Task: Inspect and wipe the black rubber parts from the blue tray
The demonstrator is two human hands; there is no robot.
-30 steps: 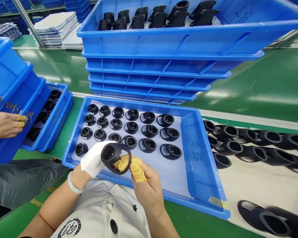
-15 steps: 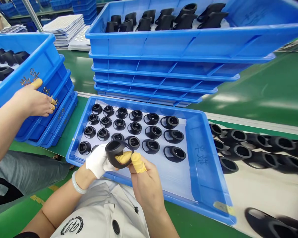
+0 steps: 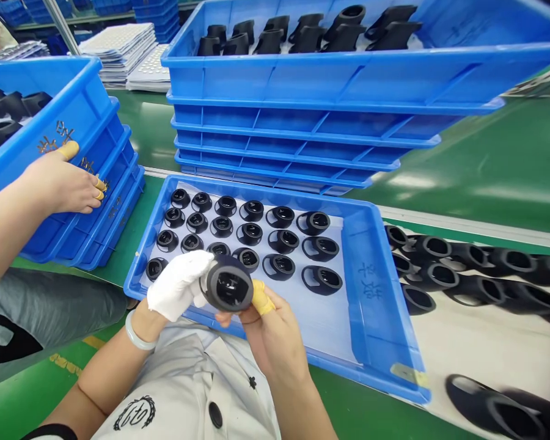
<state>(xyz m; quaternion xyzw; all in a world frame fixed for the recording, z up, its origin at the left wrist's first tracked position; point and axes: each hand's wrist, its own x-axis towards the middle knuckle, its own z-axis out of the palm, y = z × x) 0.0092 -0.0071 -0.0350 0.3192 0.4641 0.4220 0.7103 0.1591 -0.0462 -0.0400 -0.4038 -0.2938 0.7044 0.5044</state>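
Observation:
Between my hands is a black cup-shaped plastic housing [image 3: 231, 286], its glossy dark opening facing up toward me. My left hand [image 3: 178, 284], in a white glove, grips it from the left side. My right hand [image 3: 275, 321], with a yellow finger cot on at least one finger, closes on its right edge; part of its fingers are hidden behind the housing. Below lies a blue tray [image 3: 366, 318] lined with white paper. Rows of similar black housings [image 3: 282, 241] stand in it, some covered by my left hand and the held piece.
Behind the tray rises a stack of blue crates [image 3: 302, 79] holding black parts. Another crate stack [image 3: 114, 201] is at left, touched by another person's hand [image 3: 64, 180]. More black housings [image 3: 486, 287] lie on a pale surface at right. Paper sheets [image 3: 117, 52] are piled at the back.
The black housing has been turned, so its glossy opening now faces me, and it has shifted slightly right. The yellow-covered finger seen inside its opening no longer shows there.

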